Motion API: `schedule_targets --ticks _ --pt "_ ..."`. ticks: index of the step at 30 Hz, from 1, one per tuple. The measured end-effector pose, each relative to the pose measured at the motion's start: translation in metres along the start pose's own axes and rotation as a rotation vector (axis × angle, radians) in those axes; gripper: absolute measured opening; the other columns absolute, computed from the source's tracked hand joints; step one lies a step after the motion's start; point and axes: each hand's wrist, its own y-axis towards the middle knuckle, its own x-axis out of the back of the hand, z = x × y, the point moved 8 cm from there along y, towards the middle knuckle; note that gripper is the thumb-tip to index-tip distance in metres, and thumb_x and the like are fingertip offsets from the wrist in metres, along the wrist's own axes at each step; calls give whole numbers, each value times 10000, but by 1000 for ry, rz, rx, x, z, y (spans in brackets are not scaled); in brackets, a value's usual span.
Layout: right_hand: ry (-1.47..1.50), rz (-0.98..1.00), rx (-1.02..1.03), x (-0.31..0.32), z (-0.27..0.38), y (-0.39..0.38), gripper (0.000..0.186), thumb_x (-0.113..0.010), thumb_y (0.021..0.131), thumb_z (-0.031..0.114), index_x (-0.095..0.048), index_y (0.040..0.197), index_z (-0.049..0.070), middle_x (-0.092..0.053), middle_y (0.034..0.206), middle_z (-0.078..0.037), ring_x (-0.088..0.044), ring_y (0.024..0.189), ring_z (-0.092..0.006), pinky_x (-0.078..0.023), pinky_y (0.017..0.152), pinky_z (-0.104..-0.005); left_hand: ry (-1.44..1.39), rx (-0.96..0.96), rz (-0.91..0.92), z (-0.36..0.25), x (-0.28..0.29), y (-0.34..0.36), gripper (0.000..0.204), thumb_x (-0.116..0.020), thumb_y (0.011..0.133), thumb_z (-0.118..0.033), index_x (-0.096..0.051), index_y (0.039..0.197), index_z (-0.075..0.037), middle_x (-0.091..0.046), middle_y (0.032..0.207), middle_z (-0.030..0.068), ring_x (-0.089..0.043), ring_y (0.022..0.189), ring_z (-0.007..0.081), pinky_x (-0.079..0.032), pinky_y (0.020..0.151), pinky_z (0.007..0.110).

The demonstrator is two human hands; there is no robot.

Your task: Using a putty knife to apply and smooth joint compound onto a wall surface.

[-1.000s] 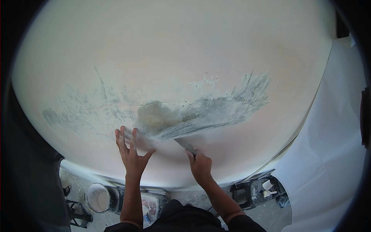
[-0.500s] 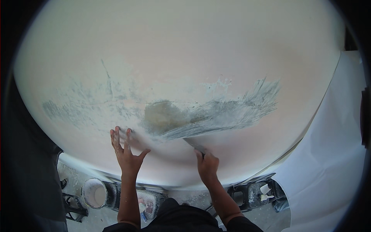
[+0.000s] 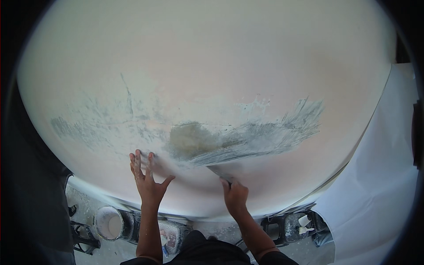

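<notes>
My left hand point(image 3: 150, 184) is open, its fingers spread and fingertips against the large, pale, curved panel point(image 3: 212, 57). Closed in my right hand point(image 3: 236, 197) is a putty knife point(image 3: 219, 171). Its thin grey blade points up and left, the tip at the lower edge of a streaked grey area on the panel. Between and above the hands is a darker grey-brown patch point(image 3: 190, 140), with scuffed, sanded-looking streaks running to both sides. My fingers hide most of the knife's handle.
Below the panel's lower edge stand a white-smeared bucket point(image 3: 109, 223) at left and a dark stool point(image 3: 291, 227) at right, with a small white bottle point(image 3: 304, 230) on it. White sheeting point(image 3: 366, 176) hangs at right, dark sheeting point(image 3: 35, 194) at left.
The whole view has shifted slightly, the panel now sitting lower. My right hand has drawn the putty knife a little left along the panel, and more of its blade shows. The left hand stays put.
</notes>
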Motion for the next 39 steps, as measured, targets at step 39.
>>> schedule_targets --ticks 39 --pt "127 -142 -66 7 -8 3 283 -650 896 237 -650 788 -25 -609 659 -215 -614 614 -417 -478 535 -431 -49 48 11 0 -1 -2 1091 -906 512 -234 -361 1456 -207 -185 1559 180 -136 1438 436 -222 1092 629"
